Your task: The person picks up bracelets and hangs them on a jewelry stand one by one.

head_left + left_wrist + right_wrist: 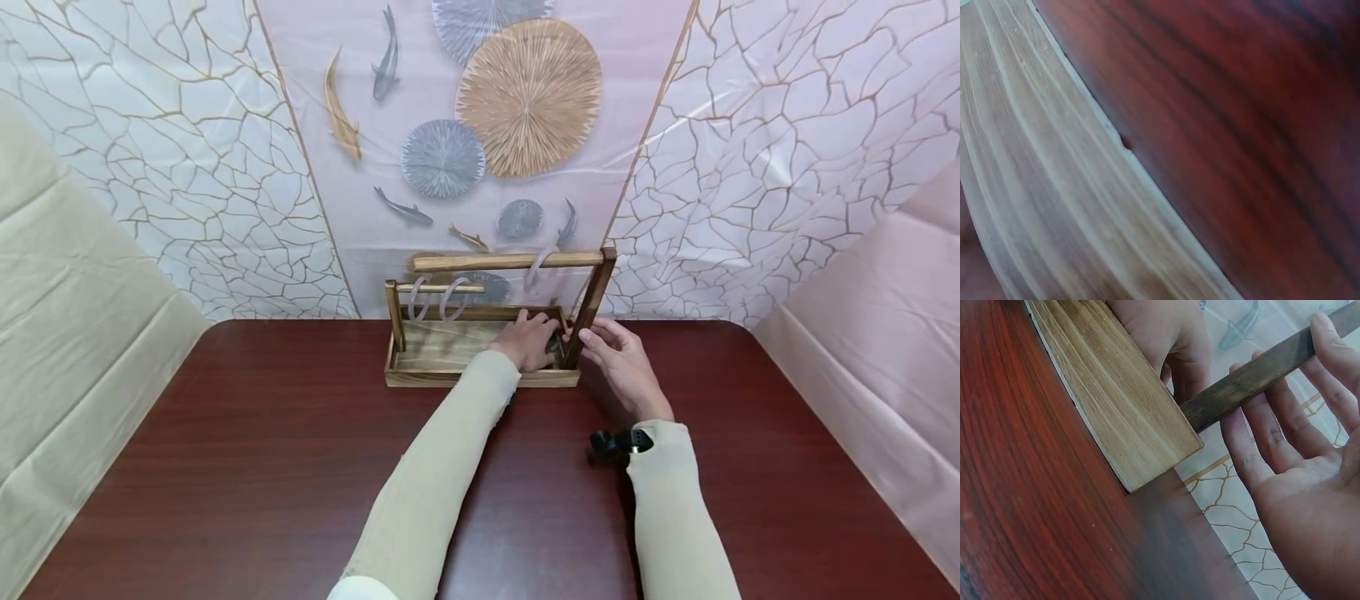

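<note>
A wooden jewelry stand has a shallow tray and a tall dark post leaning outward at its right end. My right hand holds this post from the outer side, thumb on one face and fingers along the other, as the right wrist view shows. Inside the tray's right end, my left hand reaches down beside the post's foot with bent fingers; I cannot tell whether it grips anything there. The tray's front wall fills much of the left wrist view. Pale bangles hang on the stand's bars.
A long upper bar carries one bangle above my left hand. The shorter bar on a low left post carries two. The stand is near the dark red table's back edge, before a patterned backdrop.
</note>
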{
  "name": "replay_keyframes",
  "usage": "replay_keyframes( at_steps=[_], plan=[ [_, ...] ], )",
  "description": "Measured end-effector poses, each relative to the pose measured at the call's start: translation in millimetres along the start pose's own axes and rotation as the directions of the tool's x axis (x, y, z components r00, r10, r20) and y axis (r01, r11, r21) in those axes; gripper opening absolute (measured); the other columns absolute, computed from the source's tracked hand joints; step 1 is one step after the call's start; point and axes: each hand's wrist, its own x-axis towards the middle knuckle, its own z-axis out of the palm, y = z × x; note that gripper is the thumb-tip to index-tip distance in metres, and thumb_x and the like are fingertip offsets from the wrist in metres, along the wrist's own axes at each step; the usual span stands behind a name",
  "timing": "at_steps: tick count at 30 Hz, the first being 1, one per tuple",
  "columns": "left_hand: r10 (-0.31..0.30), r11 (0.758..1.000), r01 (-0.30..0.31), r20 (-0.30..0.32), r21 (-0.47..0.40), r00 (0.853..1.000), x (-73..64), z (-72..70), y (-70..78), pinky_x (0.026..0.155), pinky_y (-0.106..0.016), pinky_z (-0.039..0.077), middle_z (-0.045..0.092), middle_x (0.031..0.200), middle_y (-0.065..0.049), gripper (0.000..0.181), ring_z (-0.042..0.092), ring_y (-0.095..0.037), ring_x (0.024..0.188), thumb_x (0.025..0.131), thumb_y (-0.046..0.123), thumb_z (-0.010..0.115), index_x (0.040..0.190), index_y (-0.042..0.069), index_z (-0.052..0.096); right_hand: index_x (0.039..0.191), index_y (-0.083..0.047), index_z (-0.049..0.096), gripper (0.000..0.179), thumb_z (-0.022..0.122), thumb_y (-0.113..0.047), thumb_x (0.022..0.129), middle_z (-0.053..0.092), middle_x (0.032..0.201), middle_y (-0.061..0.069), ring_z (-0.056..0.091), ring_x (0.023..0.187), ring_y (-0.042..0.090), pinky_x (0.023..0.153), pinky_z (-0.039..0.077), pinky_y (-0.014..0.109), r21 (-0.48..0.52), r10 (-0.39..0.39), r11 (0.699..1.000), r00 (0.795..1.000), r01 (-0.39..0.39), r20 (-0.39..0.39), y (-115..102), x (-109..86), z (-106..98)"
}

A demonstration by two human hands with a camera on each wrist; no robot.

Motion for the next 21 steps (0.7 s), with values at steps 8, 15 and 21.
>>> replay_keyframes(
  at_steps=[8,15,21],
  plan=[
    [0.004,1.000,-0.004,-0.002,0.001,1.000,0.2,1.7,-1.7,0.108,-0.049,0.049,0.039,0.160,-0.002,0.059,0.040,-0.032,0.142,0.102,0.040,0.060,0.156,0.027,0.040,0.125,-0.009,0.060,0.027,0.065,-0.019,0.101,0.063,0.111,-0.005,0.065,0.106,0.007,0.095,0.056,0.024,0.024,-0.022,0.999,1.000,0.022,-0.006,2.4,0.2,0.4],
    [0.008,1.000,-0.009,0.036,0.020,0.999,-3.7,-2.8,-4.1,0.109,-0.049,0.048,0.037,0.160,-0.006,0.060,0.040,-0.032,0.143,0.103,0.043,0.058,0.158,0.029,0.038,0.132,-0.006,0.059,0.037,0.066,-0.023,0.100,0.066,0.116,-0.002,0.065,0.110,0.007,0.094,0.056,0.023,0.021,-0.027,0.999,1.000,0.027,0.013,0.7,0.0,0.2],
    [0.008,1.000,-0.007,0.099,-0.008,0.995,-9.4,-8.0,-2.9,0.118,-0.048,0.040,0.032,0.166,-0.005,0.061,0.030,-0.031,0.152,0.105,0.040,0.055,0.160,0.029,0.032,0.129,-0.010,0.062,0.031,0.066,-0.022,0.100,0.068,0.116,-0.004,0.067,0.111,0.009,0.094,0.056,0.024,0.043,-0.043,0.998,0.999,0.042,0.030,-0.1,-1.1,0.7]
  ],
)
